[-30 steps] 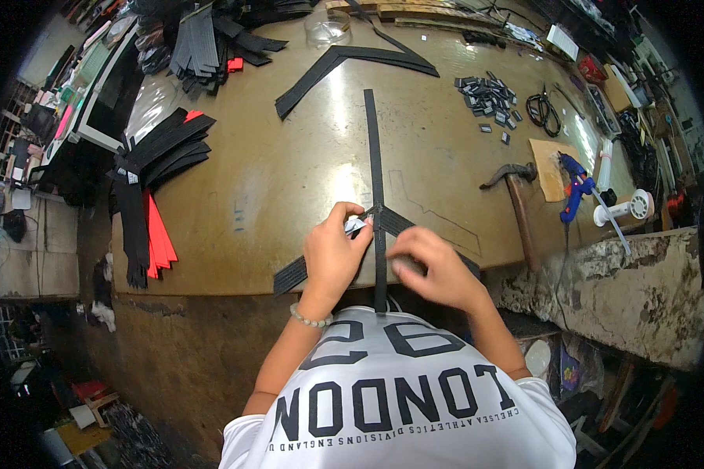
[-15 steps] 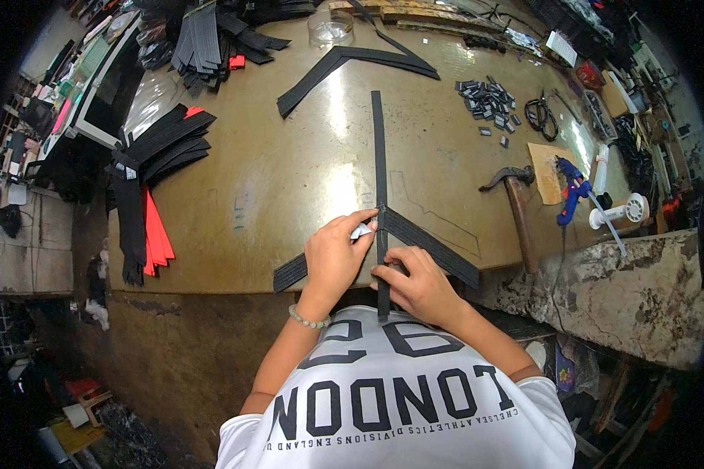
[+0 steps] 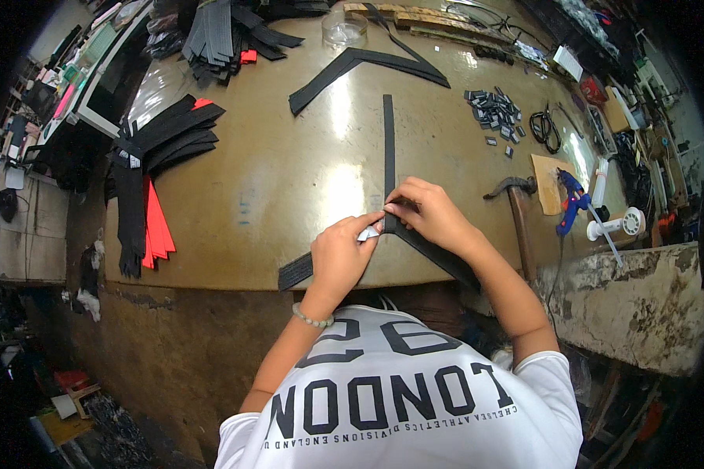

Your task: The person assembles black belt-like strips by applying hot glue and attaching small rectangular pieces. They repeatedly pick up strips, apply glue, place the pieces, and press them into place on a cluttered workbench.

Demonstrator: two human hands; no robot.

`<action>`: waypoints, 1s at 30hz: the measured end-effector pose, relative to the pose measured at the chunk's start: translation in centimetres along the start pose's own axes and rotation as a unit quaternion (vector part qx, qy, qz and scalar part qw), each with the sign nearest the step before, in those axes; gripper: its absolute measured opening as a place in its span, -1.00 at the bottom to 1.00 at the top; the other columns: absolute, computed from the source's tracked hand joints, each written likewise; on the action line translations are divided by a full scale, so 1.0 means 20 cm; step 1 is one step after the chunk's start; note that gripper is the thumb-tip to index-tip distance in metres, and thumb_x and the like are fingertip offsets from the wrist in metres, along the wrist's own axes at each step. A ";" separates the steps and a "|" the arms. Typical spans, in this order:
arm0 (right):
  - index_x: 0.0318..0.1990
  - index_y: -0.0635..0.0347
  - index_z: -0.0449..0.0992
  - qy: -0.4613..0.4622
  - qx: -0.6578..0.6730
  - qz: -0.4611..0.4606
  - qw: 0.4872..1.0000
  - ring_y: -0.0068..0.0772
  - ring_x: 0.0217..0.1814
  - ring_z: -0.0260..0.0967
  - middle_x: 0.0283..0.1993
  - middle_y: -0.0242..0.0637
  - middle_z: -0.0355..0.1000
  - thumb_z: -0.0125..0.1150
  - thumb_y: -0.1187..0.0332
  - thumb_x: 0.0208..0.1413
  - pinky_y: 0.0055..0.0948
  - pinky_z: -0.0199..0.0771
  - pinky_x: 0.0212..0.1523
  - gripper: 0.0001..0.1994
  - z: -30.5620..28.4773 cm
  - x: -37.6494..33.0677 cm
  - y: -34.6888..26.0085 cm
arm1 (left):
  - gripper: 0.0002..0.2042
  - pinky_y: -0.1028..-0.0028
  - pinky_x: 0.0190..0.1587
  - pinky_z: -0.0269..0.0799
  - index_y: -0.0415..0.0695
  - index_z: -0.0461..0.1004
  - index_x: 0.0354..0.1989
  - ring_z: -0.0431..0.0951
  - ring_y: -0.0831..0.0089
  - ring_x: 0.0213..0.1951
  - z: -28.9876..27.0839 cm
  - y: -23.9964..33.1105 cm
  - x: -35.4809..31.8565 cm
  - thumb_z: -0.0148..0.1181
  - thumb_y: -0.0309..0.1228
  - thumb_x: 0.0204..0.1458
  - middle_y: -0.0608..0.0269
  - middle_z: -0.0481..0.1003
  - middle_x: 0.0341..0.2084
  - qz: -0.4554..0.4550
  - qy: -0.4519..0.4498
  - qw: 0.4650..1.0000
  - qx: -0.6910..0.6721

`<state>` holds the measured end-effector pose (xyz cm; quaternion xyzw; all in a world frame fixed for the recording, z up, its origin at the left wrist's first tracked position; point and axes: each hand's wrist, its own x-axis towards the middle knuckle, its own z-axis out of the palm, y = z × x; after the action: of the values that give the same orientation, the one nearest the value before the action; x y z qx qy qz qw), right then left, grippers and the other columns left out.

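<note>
A V-shaped piece of black webbing (image 3: 434,259) lies at the near table edge, its point facing away from me. From that point a narrow black strap (image 3: 389,141) runs straight away over the table. My left hand (image 3: 343,254) is closed at the point of the V, fingertips on the webbing, with a small silvery-white piece (image 3: 369,233) showing by its thumb. Close against it, my right hand (image 3: 430,213) pinches the strap where it meets the V. The fingers hide the exact joint.
Another bent black webbing piece (image 3: 352,59) lies farther off. Bundles of black webbing (image 3: 172,137) with red strips (image 3: 158,223) lie left. On the right are a pile of small dark buckles (image 3: 494,109), scissors (image 3: 545,131), a hammer (image 3: 518,219) and a blue glue gun (image 3: 573,202).
My right hand has moved away from my body, up to the joint beside my left hand. The strap's near end, which hung toward me, no longer shows there. My left hand stays at the joint.
</note>
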<state>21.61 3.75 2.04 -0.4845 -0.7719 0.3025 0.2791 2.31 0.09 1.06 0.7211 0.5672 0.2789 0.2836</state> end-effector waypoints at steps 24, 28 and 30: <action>-0.13 0.32 0.44 0.056 -0.206 0.042 0.976 -0.02 -0.23 0.46 -0.18 -0.06 0.44 0.20 0.38 0.11 -0.14 0.50 -0.23 -0.77 0.05 -0.12 -0.08 | -0.69 0.31 -0.47 0.45 0.14 0.56 0.01 0.59 0.22 -0.46 0.07 0.04 -0.04 0.26 -0.21 0.08 0.23 0.57 -0.42 0.052 0.029 0.985 0.160; 0.17 0.32 0.39 0.052 -0.255 -0.067 0.963 -0.11 0.03 0.27 0.11 -0.16 0.31 0.10 0.50 -0.04 -0.25 0.42 0.01 -0.48 0.18 -0.28 -0.14 | -0.70 0.31 -0.40 0.47 0.08 0.55 0.03 0.58 0.17 -0.43 0.03 0.00 -0.02 0.22 -0.35 0.10 0.15 0.57 -0.38 0.076 0.051 0.995 0.025; 0.17 0.34 0.39 0.052 -0.286 -0.062 0.955 -0.10 0.05 0.28 0.12 -0.14 0.32 0.07 0.53 -0.03 -0.27 0.42 0.00 -0.50 0.20 -0.30 -0.16 | -0.70 0.32 -0.37 0.46 0.02 0.55 0.03 0.58 0.15 -0.43 0.01 -0.02 -0.01 0.21 -0.43 0.10 0.10 0.57 -0.36 0.025 0.037 0.996 -0.072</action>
<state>19.13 -3.72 1.00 -0.5103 -0.8391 0.0250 0.1866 2.10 -0.12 0.63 0.7023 0.5372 0.3523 0.3066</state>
